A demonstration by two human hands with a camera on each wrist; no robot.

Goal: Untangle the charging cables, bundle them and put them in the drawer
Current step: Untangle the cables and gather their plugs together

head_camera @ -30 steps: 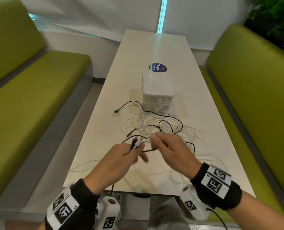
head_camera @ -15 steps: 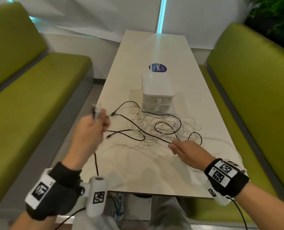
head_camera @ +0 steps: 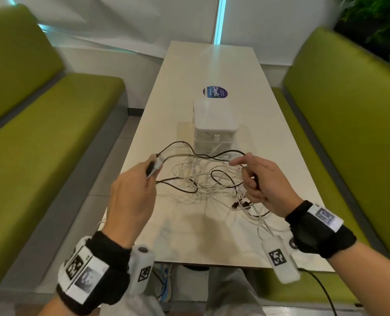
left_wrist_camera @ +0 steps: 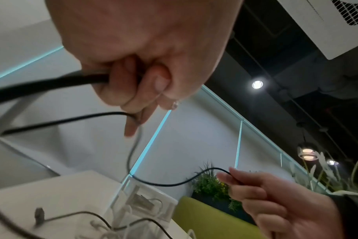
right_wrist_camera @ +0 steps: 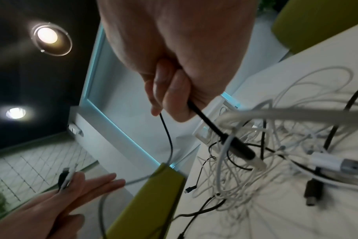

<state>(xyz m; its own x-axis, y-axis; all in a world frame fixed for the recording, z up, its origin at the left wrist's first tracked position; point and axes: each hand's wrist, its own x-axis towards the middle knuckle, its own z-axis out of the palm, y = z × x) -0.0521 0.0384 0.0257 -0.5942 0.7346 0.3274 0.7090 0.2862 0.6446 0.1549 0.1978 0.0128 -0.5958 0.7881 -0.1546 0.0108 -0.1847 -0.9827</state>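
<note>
A tangle of white and black charging cables [head_camera: 203,179] lies on the white table [head_camera: 212,65] in front of a small white drawer box [head_camera: 214,124]. My left hand [head_camera: 151,173] is raised over the table's left edge and pinches two cable plugs [head_camera: 154,165], one black and one white. My right hand [head_camera: 251,179] is lifted above the tangle's right side. Its fingers curl round a black cable [right_wrist_camera: 206,122], and the index finger points left. That black cable [left_wrist_camera: 174,184] sags between the two hands. The drawers look closed.
Green benches [head_camera: 41,144] [head_camera: 349,110] run along both sides of the table. A round blue sticker [head_camera: 215,92] lies behind the drawer box. Loose white cable loops [head_camera: 258,222] trail toward the near right edge. Plants [head_camera: 376,23] stand at the back right.
My left hand came back from the far left toward the middle with the plugs. My right hand rose off the table with the black cable, and the tangle shifted.
</note>
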